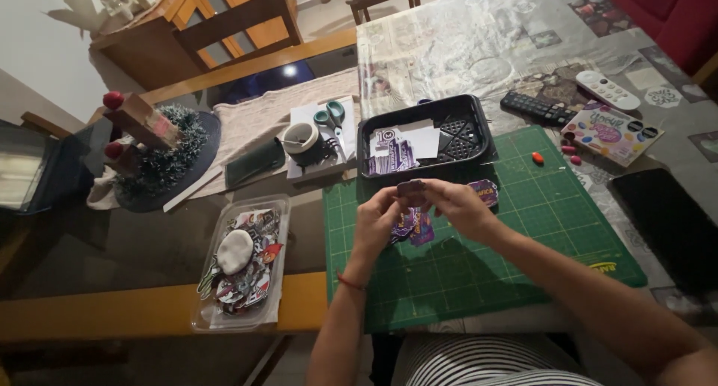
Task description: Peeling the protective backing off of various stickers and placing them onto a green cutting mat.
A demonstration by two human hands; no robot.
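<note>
While a black tray of paper scraps sits just beyond, the left hand and right hand pinch a small purple sticker together above the green cutting mat, its orientation too small to tell.

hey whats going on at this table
A person sits at a table, both hands raised over a green cutting mat. The left hand and right hand pinch a small purple sticker between their fingers. More purple stickers lie on the mat beneath. A black tray with paper scraps sits just beyond, and a clear container of cutouts lies to the left.
</note>
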